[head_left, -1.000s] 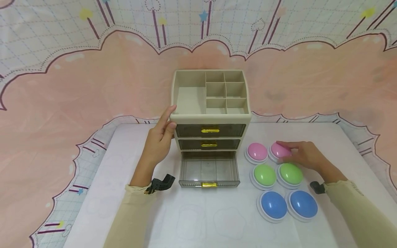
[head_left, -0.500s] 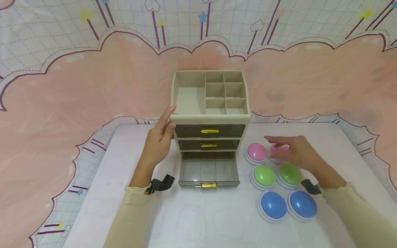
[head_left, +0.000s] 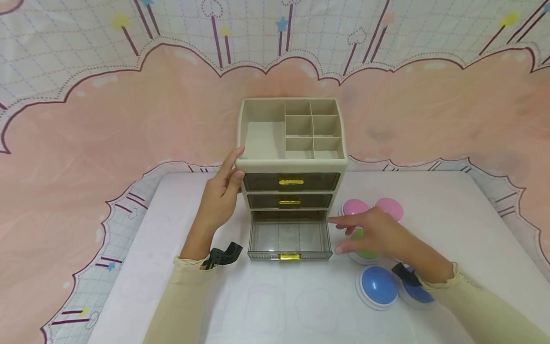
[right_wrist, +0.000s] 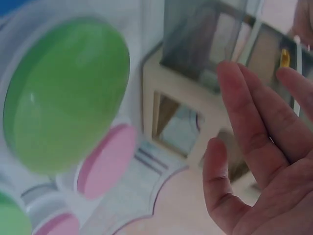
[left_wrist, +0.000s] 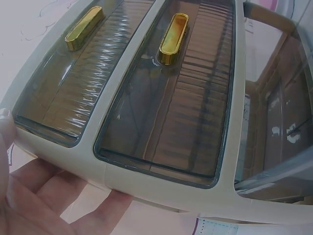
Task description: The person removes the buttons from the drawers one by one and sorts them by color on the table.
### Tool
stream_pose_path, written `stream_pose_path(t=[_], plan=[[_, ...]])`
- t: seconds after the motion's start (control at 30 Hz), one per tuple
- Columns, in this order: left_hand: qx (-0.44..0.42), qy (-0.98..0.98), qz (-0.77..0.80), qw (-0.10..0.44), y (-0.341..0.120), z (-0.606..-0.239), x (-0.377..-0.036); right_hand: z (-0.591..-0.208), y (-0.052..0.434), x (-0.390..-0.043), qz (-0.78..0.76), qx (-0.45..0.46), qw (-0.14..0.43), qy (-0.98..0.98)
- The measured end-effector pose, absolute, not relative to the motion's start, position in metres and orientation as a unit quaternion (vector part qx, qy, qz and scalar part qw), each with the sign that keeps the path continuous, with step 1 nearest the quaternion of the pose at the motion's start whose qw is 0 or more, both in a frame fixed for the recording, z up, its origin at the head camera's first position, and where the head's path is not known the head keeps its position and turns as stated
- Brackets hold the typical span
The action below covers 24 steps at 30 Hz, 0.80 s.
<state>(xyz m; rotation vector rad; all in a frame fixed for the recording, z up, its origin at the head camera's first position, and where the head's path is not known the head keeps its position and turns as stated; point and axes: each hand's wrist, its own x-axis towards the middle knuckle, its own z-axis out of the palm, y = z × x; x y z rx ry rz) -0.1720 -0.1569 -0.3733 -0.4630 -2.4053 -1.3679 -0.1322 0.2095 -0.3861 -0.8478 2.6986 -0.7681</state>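
A cream desk organizer with smoky drawers stands mid-table. Its bottom drawer is pulled out and has nothing in it; the upper two are closed. My left hand grips the organizer's left front edge, thumb in front and fingers along the side wall. Beside the open drawer's right side hovers my right hand, holding nothing, fingers extended and thumb apart. It partly covers a green push light with a white base. The right wrist view shows the right hand's fingers near the organizer's side.
Two pink push lights sit behind the right hand. In front are a blue push light and another blue one partly under the wrist. Another green light shows in the right wrist view. A patterned cloth hangs behind the table.
My right hand has left the right pink push light and moved left and toward me, to the open drawer's right side. The left hand and organizer have stayed put.
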Motion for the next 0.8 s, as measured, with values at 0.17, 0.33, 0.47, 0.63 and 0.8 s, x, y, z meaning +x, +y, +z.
stream_pose_path(t=[0.17,0.33,0.47,0.63,0.8], plan=[[-0.166,-0.845,-0.479,0.171,-0.157,-0.374,-0.173,-0.392,0.194,-0.128,-0.217,-0.322,0.119,0.914],[-0.166,-0.844,-0.482,0.166,-0.157,-0.375,-0.173,-0.396,0.186,-0.127,-0.211,-0.346,0.111,0.907],[-0.165,-0.843,-0.485,0.165,-0.158,-0.375,-0.173,-0.398,0.181,-0.129,-0.204,-0.350,0.118,0.907],[-0.168,-0.843,-0.483,0.167,-0.158,-0.375,-0.173,-0.404,0.177,-0.130,-0.189,-0.360,0.104,0.908],[-0.172,-0.843,-0.479,0.171,-0.158,-0.375,-0.173,-0.406,0.175,-0.131,-0.188,-0.365,0.082,0.908]])
